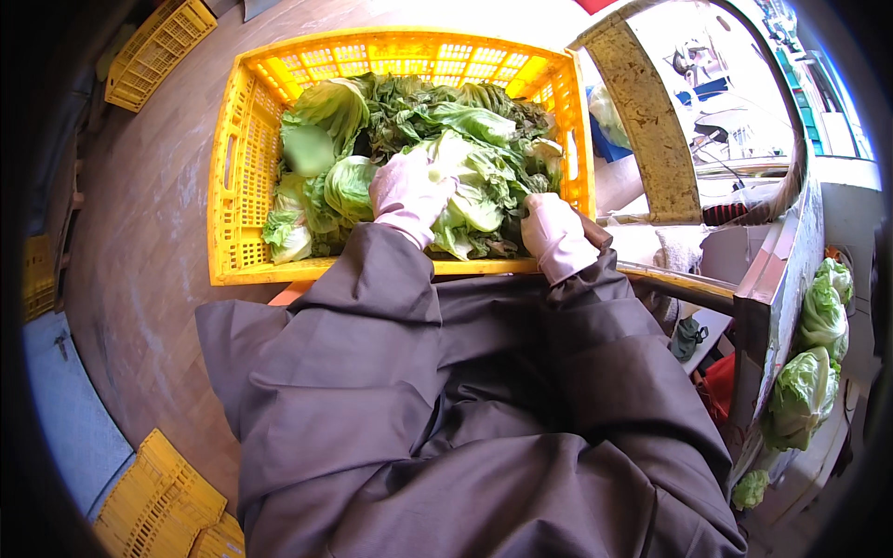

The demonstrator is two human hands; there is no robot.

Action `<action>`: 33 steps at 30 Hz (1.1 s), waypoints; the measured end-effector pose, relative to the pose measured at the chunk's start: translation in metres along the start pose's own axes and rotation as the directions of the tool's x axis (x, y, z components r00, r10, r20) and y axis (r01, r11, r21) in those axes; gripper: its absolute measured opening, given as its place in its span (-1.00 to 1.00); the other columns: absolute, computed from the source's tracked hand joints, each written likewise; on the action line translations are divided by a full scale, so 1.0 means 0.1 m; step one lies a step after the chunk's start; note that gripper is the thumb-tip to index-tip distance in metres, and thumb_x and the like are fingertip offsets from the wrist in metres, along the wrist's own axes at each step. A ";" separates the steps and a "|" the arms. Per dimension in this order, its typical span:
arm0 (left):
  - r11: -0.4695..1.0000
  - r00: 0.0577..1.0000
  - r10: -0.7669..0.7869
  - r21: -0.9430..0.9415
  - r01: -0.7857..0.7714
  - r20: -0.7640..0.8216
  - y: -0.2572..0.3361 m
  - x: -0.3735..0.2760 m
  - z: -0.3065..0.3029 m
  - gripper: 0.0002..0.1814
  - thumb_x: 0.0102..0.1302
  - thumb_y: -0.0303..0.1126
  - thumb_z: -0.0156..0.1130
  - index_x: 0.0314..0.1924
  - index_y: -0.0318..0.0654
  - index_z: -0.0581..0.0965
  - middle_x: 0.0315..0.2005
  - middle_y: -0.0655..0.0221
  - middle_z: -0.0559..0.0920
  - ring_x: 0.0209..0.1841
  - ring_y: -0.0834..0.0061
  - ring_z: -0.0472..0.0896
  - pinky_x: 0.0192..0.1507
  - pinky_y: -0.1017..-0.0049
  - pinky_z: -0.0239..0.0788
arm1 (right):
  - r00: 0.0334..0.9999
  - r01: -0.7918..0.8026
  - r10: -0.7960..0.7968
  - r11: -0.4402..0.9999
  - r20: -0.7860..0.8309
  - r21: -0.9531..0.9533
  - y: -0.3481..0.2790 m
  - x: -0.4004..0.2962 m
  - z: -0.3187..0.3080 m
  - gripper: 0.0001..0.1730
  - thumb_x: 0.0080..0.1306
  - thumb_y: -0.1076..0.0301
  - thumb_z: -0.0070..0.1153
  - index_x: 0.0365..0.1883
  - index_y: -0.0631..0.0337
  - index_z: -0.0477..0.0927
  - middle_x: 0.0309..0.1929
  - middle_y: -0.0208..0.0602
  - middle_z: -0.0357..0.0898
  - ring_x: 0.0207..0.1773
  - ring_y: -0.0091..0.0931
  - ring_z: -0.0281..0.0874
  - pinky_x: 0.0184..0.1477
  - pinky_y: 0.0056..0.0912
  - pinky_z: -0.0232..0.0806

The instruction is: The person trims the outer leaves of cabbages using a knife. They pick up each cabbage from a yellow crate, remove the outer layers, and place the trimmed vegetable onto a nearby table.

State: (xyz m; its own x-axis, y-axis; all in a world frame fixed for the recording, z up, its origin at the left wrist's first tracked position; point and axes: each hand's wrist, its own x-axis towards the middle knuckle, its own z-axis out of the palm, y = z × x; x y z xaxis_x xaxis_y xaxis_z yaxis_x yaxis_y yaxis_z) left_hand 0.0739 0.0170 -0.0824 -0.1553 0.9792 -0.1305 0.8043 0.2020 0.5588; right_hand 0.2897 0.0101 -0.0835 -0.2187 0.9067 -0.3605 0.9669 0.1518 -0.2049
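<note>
In front of me is a yellow plastic crate (pixel 227 174) with perforated walls, filled with lettuce heads and loose, partly wilted leaves (pixel 418 104). My left hand (pixel 411 192), in a pale pink glove, reaches over the near rim with its fingers curled on a pale-stemmed lettuce (pixel 471 188). At the crate's near right corner, my right hand (pixel 558 234), gloved alike, is closed around a brown handle (pixel 593 230) that looks wooden. Whatever is at the handle's other end is hidden among the leaves. One round pale-green patch in the crate is blurred.
On my right, a worn metal frame (pixel 645 118) rises beside a panel edge (pixel 774 279). Several lettuces (pixel 806 397) sit beyond it. More yellow crates stand on the floor at the upper left (pixel 160 52) and lower left (pixel 160 502).
</note>
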 end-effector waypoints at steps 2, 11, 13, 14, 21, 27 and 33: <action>0.997 0.999 -0.034 -0.064 0.036 0.020 -0.03 -0.01 -0.01 -0.59 -0.06 -0.01 0.42 -0.38 -0.17 0.57 -0.43 0.20 0.64 -0.30 0.18 0.60 -0.22 0.27 0.39 | 0.987 -0.012 0.023 0.997 -0.157 0.071 0.05 -0.06 0.10 -0.84 0.16 0.34 0.11 -0.34 0.24 0.53 -0.36 0.03 0.56 -0.21 -0.10 0.57 -0.17 -0.09 0.43; 0.998 0.990 0.013 -0.055 -0.021 -0.144 -0.04 -0.09 0.01 -0.53 -0.11 0.02 0.45 -0.46 -0.25 0.54 -0.47 0.14 0.60 -0.34 0.17 0.57 -0.27 0.26 0.37 | 0.884 0.313 -0.211 0.931 -0.417 0.191 -0.59 -0.29 -0.08 -0.80 0.17 0.23 0.19 -0.40 0.18 0.55 -0.44 -0.10 0.49 -0.31 -0.14 0.49 -0.23 -0.11 0.37; 0.995 0.986 0.061 -0.066 -0.072 -0.157 -0.06 -0.08 0.05 -0.54 -0.13 -0.02 0.47 -0.42 -0.27 0.56 -0.44 0.14 0.61 -0.31 0.17 0.57 -0.23 0.27 0.39 | 0.943 0.243 -0.193 0.956 -0.273 0.163 -0.61 -0.29 0.00 -0.80 0.14 0.25 0.15 -0.45 0.21 0.53 -0.42 -0.07 0.51 -0.30 -0.12 0.50 -0.22 -0.11 0.38; 0.992 0.980 0.087 -0.075 -0.102 -0.179 -0.05 -0.09 0.07 -0.54 -0.13 -0.04 0.47 -0.41 -0.27 0.57 -0.43 0.14 0.61 -0.31 0.17 0.57 -0.22 0.27 0.39 | 0.932 0.256 -0.198 0.953 -0.304 0.163 -0.59 -0.30 0.00 -0.80 0.13 0.24 0.14 -0.46 0.21 0.53 -0.43 -0.07 0.51 -0.30 -0.12 0.51 -0.22 -0.11 0.38; 0.997 0.999 0.009 -0.076 -0.012 -0.045 0.07 -0.13 -0.05 -0.52 -0.14 -0.03 0.45 -0.25 -0.15 0.60 -0.26 0.20 0.60 -0.14 0.21 0.56 -0.05 0.27 0.36 | 0.900 0.401 -0.365 0.907 -0.239 0.127 -0.67 -0.36 -0.10 -0.75 0.16 0.22 0.15 -0.54 0.21 0.48 -0.49 -0.15 0.47 -0.32 -0.18 0.48 -0.24 -0.16 0.35; 0.964 0.978 0.189 -0.207 -0.169 0.084 -0.17 -0.03 0.04 -0.49 -0.07 -0.02 0.42 -0.17 -0.15 0.56 -0.24 0.20 0.58 -0.10 0.19 0.54 -0.03 0.29 0.36 | 0.926 0.341 -0.251 0.877 -0.282 0.339 -0.60 -0.32 -0.04 -0.77 0.23 0.31 0.13 -0.55 0.24 0.50 -0.58 -0.09 0.42 -0.41 -0.14 0.44 -0.36 -0.16 0.31; 0.971 0.960 0.214 -0.148 -0.189 0.179 -0.03 -0.10 -0.04 -0.53 -0.07 -0.20 0.37 -0.12 -0.19 0.54 -0.24 0.05 0.56 -0.10 0.09 0.55 -0.04 0.27 0.38 | 0.620 0.548 -0.447 0.835 -0.645 -0.052 -0.45 0.23 -0.14 -0.54 0.04 0.46 0.26 -0.03 0.10 0.56 -0.33 -0.12 0.57 -0.27 -0.22 0.56 -0.23 -0.26 0.38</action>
State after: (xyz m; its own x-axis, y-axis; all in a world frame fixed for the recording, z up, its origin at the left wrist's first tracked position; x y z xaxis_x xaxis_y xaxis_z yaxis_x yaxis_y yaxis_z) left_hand 0.0711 0.0065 -0.0796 0.1259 0.9803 -0.1519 0.7252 0.0135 0.6884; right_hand 0.2435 0.0297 -0.0695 -0.4834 0.7482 0.4545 0.6942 0.6439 -0.3216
